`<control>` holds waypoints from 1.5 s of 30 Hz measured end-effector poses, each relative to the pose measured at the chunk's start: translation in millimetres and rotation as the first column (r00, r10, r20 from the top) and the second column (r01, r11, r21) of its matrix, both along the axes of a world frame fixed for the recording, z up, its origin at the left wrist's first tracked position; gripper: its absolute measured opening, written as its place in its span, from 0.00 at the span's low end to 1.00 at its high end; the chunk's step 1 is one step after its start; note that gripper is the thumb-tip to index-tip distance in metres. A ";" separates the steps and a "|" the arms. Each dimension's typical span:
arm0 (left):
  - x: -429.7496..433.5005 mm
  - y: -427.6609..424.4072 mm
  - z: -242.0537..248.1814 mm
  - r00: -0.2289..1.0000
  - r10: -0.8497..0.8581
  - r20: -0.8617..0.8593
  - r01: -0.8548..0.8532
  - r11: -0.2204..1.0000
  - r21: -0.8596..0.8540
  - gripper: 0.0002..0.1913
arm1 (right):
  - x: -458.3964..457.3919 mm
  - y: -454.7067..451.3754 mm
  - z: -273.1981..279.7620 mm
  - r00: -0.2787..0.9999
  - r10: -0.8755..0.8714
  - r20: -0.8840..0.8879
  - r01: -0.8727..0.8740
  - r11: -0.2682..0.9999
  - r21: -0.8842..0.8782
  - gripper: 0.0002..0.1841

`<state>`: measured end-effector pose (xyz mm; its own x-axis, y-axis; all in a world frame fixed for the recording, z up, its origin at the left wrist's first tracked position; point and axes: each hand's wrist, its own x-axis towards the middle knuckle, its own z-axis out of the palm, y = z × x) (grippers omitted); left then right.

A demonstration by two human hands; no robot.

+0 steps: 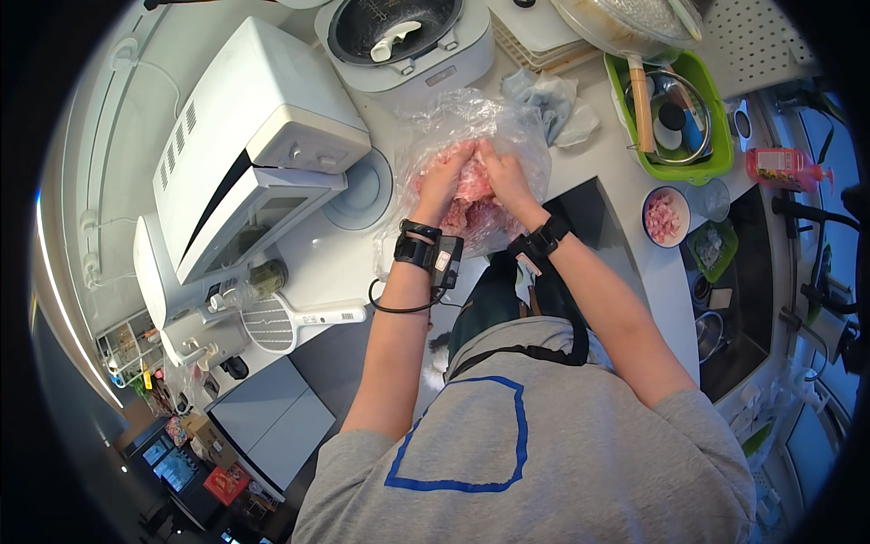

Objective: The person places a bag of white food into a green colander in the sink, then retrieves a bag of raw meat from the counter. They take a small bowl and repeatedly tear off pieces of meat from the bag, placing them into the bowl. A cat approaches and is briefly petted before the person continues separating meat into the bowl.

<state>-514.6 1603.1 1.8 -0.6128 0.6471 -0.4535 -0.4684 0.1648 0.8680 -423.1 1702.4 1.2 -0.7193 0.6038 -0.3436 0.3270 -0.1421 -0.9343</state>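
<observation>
A mass of pink minced meat (474, 182) lies in a spread-out clear plastic bag (469, 112) on the white counter. My left hand (445, 180) presses into the meat from the left, its fingers dug in and partly hidden. From the right, my right hand (504, 180) grips the same mass, and the two hands nearly meet at the far side. Darker red meat shows between my wrists. Both wrists carry black straps. To the right, a small bowl (685, 228) holds more chopped pink meat (663, 216).
A microwave (272, 102) with its door ajar stands at the left, beside a glass plate (363, 190). Behind the bag is a rice cooker (442, 64) with a white paddle inside. A green basin (724, 129) of kitchenware and a crumpled bag (557, 102) sit right. The sink (741, 299) lies further right.
</observation>
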 end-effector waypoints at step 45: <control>0.6 -34.1 26.8 0.955 0.111 0.274 -0.119 0.993 0.012 0.21 | 3.1 17.1 -11.9 0.989 0.144 0.019 -0.129 0.927 -0.351 0.23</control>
<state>-514.1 1569.0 28.6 -0.5391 0.5948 -0.5963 -0.7022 0.0734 0.7082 -420.0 1719.5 -10.7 -0.7660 0.3376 -0.5470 0.4052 -0.4070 -0.8186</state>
